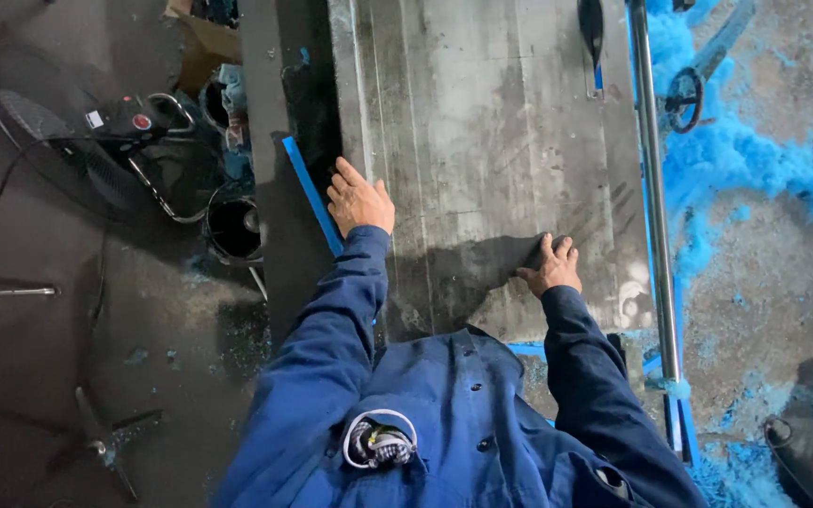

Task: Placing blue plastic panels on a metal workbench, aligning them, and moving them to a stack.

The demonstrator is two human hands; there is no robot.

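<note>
My right hand (550,266) lay flat, fingers together, on the grey scratched metal plate (491,141); my left hand (359,200) rested open at its left edge, holding nothing. A blue strip (310,193) lay just beside it. Further stood a black floor fan (58,132) and blue powder (736,150).

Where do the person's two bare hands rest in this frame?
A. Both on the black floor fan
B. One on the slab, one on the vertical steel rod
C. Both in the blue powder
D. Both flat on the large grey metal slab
D: the left hand lies near the left edge of the large grey metal slab and the right hand presses flat near its lower right part, neither holding anything.
</note>
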